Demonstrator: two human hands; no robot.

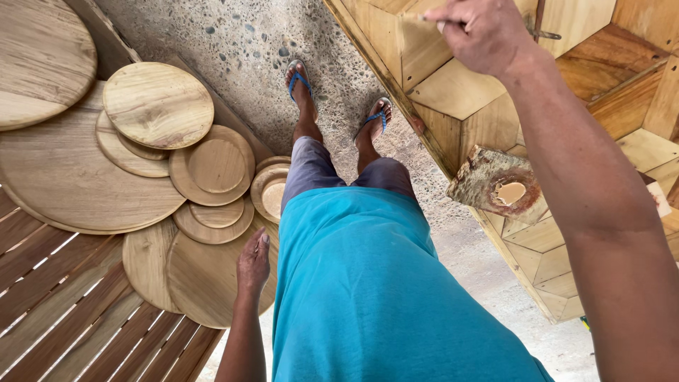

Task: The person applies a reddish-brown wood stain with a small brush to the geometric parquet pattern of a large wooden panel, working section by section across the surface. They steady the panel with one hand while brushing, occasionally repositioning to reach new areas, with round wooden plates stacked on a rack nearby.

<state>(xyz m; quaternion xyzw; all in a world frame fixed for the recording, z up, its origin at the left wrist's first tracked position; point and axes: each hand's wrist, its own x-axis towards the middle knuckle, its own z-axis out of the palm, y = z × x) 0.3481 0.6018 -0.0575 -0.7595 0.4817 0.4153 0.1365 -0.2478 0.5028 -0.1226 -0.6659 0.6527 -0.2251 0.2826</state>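
Note:
My right hand [484, 35] is raised at the top of the view, its fingers pinched on a thin pale stick [426, 19]. It hovers over a wooden panel [453, 92] inlaid with hexagon and cube shapes. A rough wooden block [484, 177] lies on that panel below my forearm, with a hollow holding pale paste [511, 192]. My left hand [253, 263] hangs by my hip, its loose fingers resting against the edge of a large round wooden disc [205, 283]. It holds nothing.
Several round wooden discs and plates [157, 105] of different sizes overlap on a slatted wooden surface [64, 311] at the left. I stand on a speckled concrete floor [240, 49] in blue sandals [299, 76], between the discs and the panel.

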